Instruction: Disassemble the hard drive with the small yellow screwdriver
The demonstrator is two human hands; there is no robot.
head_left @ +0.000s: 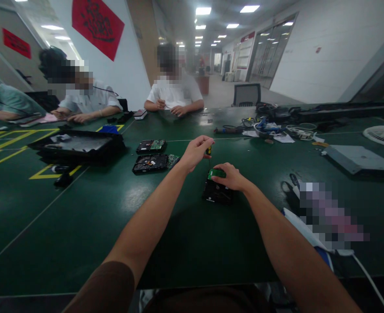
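A black hard drive (217,193) with a green circuit board (216,174) on its far part lies on the green table in front of me. My left hand (197,152) is closed round the yellow and black handle of a screwdriver (209,151), which stands upright with its thin shaft down at the board's far edge. Resting on the drive and board is my right hand (230,177), fingers curled over the right side and thumb on the board. Two more hard drives, a nearer one (150,163) and a farther one (151,146), lie to the left, the nearer beside a loose circuit board (172,161).
A black tray (81,145) stands at the left. Tangled cables (270,127) lie at the back right, near a grey metal box (363,158). A white cable (369,278) runs over the front right edge. Several people sit across the table, one (175,93) facing me.
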